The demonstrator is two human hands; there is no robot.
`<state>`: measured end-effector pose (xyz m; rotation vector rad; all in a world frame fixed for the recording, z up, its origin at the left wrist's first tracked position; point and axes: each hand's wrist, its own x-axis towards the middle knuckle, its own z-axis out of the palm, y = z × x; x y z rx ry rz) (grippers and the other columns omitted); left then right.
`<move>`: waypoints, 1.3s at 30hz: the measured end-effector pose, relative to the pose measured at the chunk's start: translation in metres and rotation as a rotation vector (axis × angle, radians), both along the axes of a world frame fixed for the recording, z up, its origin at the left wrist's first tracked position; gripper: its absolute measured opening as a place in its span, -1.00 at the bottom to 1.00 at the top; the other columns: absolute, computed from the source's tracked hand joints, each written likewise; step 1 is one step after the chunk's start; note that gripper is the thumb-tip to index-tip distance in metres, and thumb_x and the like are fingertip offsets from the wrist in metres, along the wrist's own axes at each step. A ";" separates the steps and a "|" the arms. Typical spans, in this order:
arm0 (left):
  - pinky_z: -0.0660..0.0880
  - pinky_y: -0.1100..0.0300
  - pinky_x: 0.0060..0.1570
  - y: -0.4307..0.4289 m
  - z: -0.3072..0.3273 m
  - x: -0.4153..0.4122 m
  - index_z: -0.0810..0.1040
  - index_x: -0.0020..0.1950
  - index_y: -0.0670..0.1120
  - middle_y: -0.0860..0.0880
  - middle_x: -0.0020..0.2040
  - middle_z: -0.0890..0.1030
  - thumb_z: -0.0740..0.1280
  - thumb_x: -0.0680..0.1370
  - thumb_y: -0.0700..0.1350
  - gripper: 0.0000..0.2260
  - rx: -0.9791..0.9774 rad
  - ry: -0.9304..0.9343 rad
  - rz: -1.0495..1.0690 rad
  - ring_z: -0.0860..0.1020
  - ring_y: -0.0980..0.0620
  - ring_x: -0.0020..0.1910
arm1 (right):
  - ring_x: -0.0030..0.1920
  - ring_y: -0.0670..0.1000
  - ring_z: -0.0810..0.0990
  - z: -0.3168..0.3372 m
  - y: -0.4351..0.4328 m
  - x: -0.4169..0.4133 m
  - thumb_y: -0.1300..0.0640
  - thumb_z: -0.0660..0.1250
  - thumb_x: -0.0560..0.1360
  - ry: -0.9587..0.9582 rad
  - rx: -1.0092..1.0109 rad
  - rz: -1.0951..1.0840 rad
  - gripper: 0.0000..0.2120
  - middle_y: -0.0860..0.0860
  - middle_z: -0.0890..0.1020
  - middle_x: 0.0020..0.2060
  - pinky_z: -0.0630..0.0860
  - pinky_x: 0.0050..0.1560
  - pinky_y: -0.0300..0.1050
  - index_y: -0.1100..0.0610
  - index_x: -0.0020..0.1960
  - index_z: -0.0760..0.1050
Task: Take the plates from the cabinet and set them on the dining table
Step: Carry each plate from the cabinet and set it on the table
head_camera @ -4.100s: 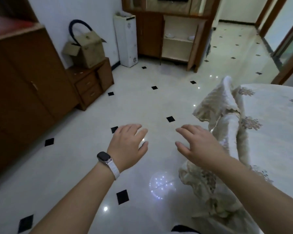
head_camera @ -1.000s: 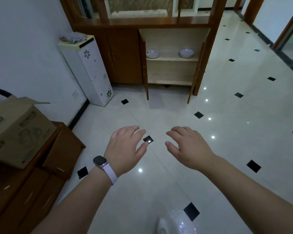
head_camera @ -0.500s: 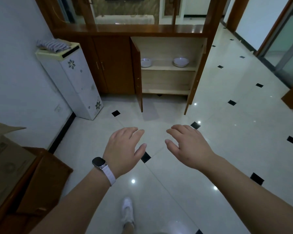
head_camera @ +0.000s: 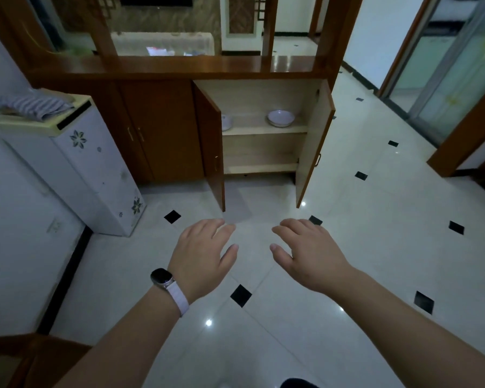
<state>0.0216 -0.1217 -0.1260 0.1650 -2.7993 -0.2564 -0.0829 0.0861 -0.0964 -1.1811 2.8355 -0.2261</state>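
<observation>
nearest, both arms reach forward over the tiled floor (head_camera: 263, 331). the left hand (head_camera: 200, 256), with a watch (head_camera: 162, 278) on its wrist, and the right hand (head_camera: 308, 254) hang palm down, side by side but apart. the fingers of both are loosely spread and hold nothing, probably kept free and ready because the plates are not yet collected.

further on, to the left, a white appliance (head_camera: 76, 161) stands against the wall with a striped cloth (head_camera: 31, 106) on top.

beyond, the cabinet (head_camera: 263, 127) has both doors swung wide, which leaves its shelf (head_camera: 263, 129) open to a straight reach. a plate (head_camera: 281, 118) sits on the shelf towards the right; a second dish (head_camera: 226, 122) sits at the left, half hidden by the left door (head_camera: 209, 141). the dining table is not in view.
</observation>
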 end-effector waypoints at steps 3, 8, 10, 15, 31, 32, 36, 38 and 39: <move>0.47 0.06 0.08 -0.014 0.002 -0.023 0.56 0.23 -0.05 -0.04 0.14 0.62 0.17 0.55 0.08 -0.63 -0.014 0.003 -0.037 0.56 -0.05 0.12 | 0.30 0.02 0.44 -0.001 -0.013 -0.019 -0.23 -0.08 0.55 0.011 -0.008 -0.033 -0.43 -0.04 0.50 0.30 0.35 0.27 -0.03 0.01 0.36 0.43; 0.45 0.05 0.11 -0.041 -0.007 -0.073 0.55 0.25 -0.04 -0.05 0.16 0.61 0.17 0.55 0.09 -0.62 0.002 -0.042 -0.064 0.55 -0.05 0.15 | 0.32 0.00 0.41 -0.009 -0.040 -0.069 -0.22 -0.06 0.56 -0.002 -0.007 -0.064 -0.46 -0.06 0.48 0.32 0.32 0.30 -0.04 -0.01 0.38 0.40; 0.45 0.05 0.12 -0.051 -0.011 -0.095 0.55 0.26 -0.03 -0.04 0.17 0.61 0.17 0.55 0.10 -0.62 -0.007 -0.059 -0.065 0.54 -0.04 0.16 | 0.33 0.00 0.40 -0.016 -0.051 -0.094 -0.20 -0.02 0.59 -0.019 -0.011 -0.069 -0.50 -0.06 0.47 0.33 0.31 0.30 -0.04 -0.01 0.39 0.39; 0.48 0.06 0.09 -0.080 -0.013 -0.169 0.56 0.22 -0.02 -0.01 0.13 0.62 0.17 0.54 0.11 -0.64 -0.064 -0.069 -0.010 0.56 -0.02 0.11 | 0.35 -0.01 0.38 -0.037 -0.084 -0.169 -0.18 0.03 0.60 -0.055 -0.030 -0.033 -0.54 -0.06 0.46 0.35 0.30 0.29 -0.05 -0.02 0.40 0.38; 0.42 0.00 0.18 -0.115 0.015 -0.442 0.54 0.27 -0.05 -0.06 0.21 0.58 0.14 0.56 0.10 -0.60 -0.117 -0.114 -0.073 0.53 -0.09 0.17 | 0.25 0.02 0.42 -0.015 -0.119 -0.440 -0.19 0.03 0.59 0.004 -0.086 -0.041 -0.55 -0.05 0.50 0.25 0.33 0.23 -0.03 0.01 0.30 0.44; 0.42 0.00 0.18 -0.119 0.017 -0.453 0.53 0.27 -0.04 -0.06 0.21 0.58 0.14 0.55 0.10 -0.61 -0.135 -0.107 -0.080 0.54 -0.09 0.16 | 0.24 0.02 0.42 -0.014 -0.121 -0.447 -0.19 0.03 0.58 0.011 -0.098 -0.044 -0.56 -0.05 0.51 0.24 0.34 0.22 -0.04 0.02 0.29 0.45; 0.46 -0.01 0.14 -0.135 0.023 -0.499 0.51 0.27 -0.04 -0.07 0.21 0.58 0.17 0.55 0.10 -0.62 -0.149 -0.123 -0.106 0.54 -0.10 0.14 | 0.21 0.03 0.44 -0.016 -0.129 -0.480 -0.19 0.02 0.58 0.009 -0.095 -0.064 -0.55 -0.04 0.53 0.20 0.34 0.19 -0.04 0.02 0.29 0.45; 0.48 0.00 0.10 -0.143 0.019 -0.518 0.51 0.26 -0.06 -0.09 0.19 0.58 0.18 0.54 0.09 -0.63 -0.149 -0.117 -0.127 0.55 -0.11 0.11 | 0.20 0.04 0.45 -0.018 -0.135 -0.496 -0.20 0.00 0.57 0.000 -0.092 -0.077 -0.53 -0.04 0.52 0.20 0.35 0.17 -0.02 0.02 0.29 0.45; 0.48 0.00 0.10 -0.148 0.016 -0.527 0.52 0.25 -0.07 -0.10 0.19 0.58 0.20 0.54 0.08 -0.63 -0.148 -0.114 -0.135 0.55 -0.11 0.11 | 0.20 0.04 0.45 -0.019 -0.138 -0.504 -0.20 -0.01 0.57 -0.003 -0.087 -0.079 -0.52 -0.05 0.52 0.21 0.35 0.17 -0.02 0.02 0.29 0.45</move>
